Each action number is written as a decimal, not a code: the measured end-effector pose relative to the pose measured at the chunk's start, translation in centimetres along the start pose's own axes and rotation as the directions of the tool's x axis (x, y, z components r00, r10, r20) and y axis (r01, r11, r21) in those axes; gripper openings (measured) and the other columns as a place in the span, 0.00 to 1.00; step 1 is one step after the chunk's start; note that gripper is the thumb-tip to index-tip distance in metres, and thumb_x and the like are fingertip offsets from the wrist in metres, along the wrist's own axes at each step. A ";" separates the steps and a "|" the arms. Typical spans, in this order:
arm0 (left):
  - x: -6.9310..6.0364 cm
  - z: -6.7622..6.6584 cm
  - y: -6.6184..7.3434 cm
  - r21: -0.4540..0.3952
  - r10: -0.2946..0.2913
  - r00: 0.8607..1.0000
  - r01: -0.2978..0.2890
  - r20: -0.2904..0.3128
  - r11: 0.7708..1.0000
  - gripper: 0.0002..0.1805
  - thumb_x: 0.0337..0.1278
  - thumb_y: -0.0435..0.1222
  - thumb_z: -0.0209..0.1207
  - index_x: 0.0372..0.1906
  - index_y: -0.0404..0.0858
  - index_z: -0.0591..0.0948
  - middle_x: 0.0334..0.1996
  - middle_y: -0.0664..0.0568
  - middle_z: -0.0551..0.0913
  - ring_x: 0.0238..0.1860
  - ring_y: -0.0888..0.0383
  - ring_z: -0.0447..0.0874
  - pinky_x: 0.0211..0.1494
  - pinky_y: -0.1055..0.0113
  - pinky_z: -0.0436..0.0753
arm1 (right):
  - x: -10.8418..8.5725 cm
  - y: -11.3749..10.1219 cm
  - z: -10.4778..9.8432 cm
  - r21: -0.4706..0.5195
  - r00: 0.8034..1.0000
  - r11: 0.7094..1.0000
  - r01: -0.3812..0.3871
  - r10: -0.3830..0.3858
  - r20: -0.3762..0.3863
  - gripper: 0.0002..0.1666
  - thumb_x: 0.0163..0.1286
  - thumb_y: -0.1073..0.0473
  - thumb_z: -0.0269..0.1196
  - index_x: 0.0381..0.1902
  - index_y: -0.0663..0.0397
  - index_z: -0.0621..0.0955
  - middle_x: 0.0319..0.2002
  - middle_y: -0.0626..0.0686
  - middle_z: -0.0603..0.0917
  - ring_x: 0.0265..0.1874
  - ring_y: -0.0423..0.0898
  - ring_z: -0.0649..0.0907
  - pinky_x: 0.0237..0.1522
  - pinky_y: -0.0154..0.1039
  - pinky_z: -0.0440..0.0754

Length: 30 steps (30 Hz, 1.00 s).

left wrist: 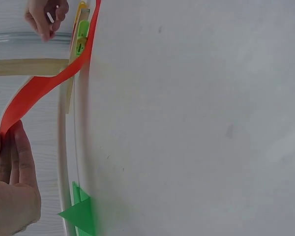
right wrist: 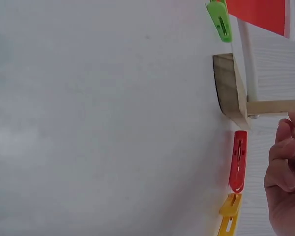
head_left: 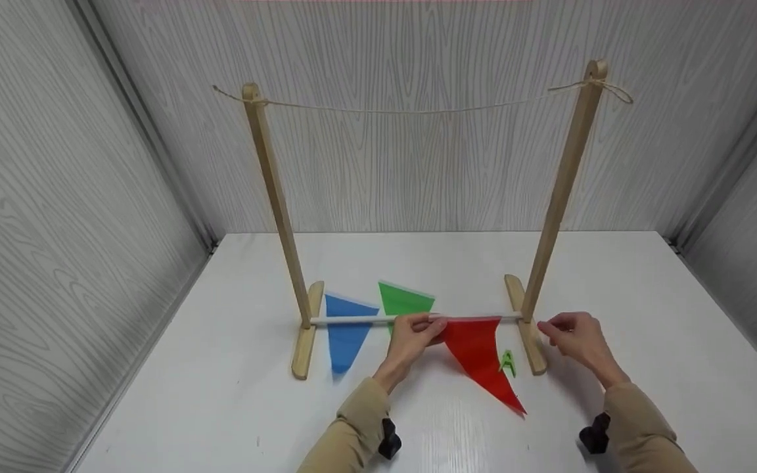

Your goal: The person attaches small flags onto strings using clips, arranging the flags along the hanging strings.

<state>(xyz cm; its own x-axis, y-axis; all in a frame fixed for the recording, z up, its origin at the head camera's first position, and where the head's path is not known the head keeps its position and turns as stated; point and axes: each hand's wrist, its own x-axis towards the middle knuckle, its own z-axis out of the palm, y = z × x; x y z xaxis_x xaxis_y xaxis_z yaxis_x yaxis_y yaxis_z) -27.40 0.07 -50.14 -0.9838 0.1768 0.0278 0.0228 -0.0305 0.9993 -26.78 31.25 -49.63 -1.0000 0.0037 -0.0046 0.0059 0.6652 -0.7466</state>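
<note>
My left hand pinches a red pennant by its upper left corner, between thumb and fingers. The pennant hangs in front of the stand's low white rod, with its tip toward me at the right. Just right of it is a green clothespin. Beside the right post's foot, my right hand hovers with loosely curled fingers and nothing visible in them. Below that hand, the right wrist view shows a red clothespin and a yellow clothespin; in the head view the hand hides them.
Two wooden posts, left and right, stand on wooden feet. A thin string is tied between their tops and sags slightly. A blue pennant and a green pennant lie at the rod. Grey panels enclose the white table.
</note>
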 end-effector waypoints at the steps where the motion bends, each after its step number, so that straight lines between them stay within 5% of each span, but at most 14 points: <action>1: 0.0 0.0 0.0 0.009 -0.001 1.000 0.001 -0.003 1.000 0.14 0.66 0.35 0.63 0.51 0.31 0.85 0.46 0.39 0.90 0.45 0.50 0.92 0.51 0.60 0.89 | -0.1 -0.3 0.3 -0.009 0.999 1.000 -0.002 0.002 0.033 0.17 0.73 0.53 0.62 0.40 0.65 0.85 0.27 0.55 0.83 0.25 0.44 0.78 0.25 0.32 0.79; 6: 0.0 -0.2 -0.3 0.017 -0.018 1.000 0.018 -0.017 1.000 0.14 0.67 0.36 0.63 0.52 0.32 0.86 0.46 0.39 0.90 0.46 0.49 0.92 0.52 0.60 0.89 | -0.9 -2.0 1.8 -0.097 0.984 0.995 0.011 0.007 0.178 0.17 0.69 0.49 0.67 0.29 0.58 0.85 0.17 0.46 0.76 0.17 0.42 0.73 0.21 0.34 0.76; 12: 0.0 -0.2 -0.2 0.022 -0.019 1.000 0.020 -0.022 1.000 0.14 0.66 0.37 0.63 0.51 0.33 0.86 0.45 0.40 0.90 0.45 0.50 0.92 0.51 0.60 0.89 | -1.4 -3.2 3.5 -0.180 0.967 0.982 -0.056 0.098 0.236 0.21 0.61 0.43 0.73 0.22 0.55 0.84 0.13 0.46 0.72 0.13 0.42 0.71 0.18 0.33 0.71; 17: 0.1 -0.3 -0.2 0.009 -0.013 1.000 0.014 -0.016 1.000 0.14 0.66 0.37 0.64 0.51 0.32 0.86 0.45 0.39 0.90 0.45 0.50 0.92 0.51 0.61 0.89 | -1.4 -3.6 4.3 -0.223 0.951 0.964 -0.143 0.196 0.238 0.26 0.56 0.39 0.75 0.27 0.55 0.82 0.14 0.47 0.72 0.15 0.42 0.71 0.19 0.32 0.70; 30: 0.0 -0.7 -0.4 0.008 -0.022 1.000 0.022 -0.003 1.000 0.15 0.67 0.37 0.63 0.51 0.31 0.85 0.46 0.39 0.89 0.45 0.51 0.92 0.51 0.62 0.89 | -1.4 -3.8 4.7 -0.246 0.952 0.964 -0.103 0.167 0.256 0.23 0.58 0.46 0.75 0.37 0.58 0.80 0.19 0.50 0.76 0.19 0.45 0.75 0.22 0.33 0.76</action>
<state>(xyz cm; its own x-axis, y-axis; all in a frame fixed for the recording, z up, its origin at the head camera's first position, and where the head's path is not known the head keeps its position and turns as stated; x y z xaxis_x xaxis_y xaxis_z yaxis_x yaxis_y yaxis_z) -27.52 -0.61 -50.53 -0.9846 0.1747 0.0058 0.0026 -0.0190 0.9998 -25.44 25.19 -49.96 -0.9512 -0.0762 -0.2992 0.1087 0.8243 -0.5556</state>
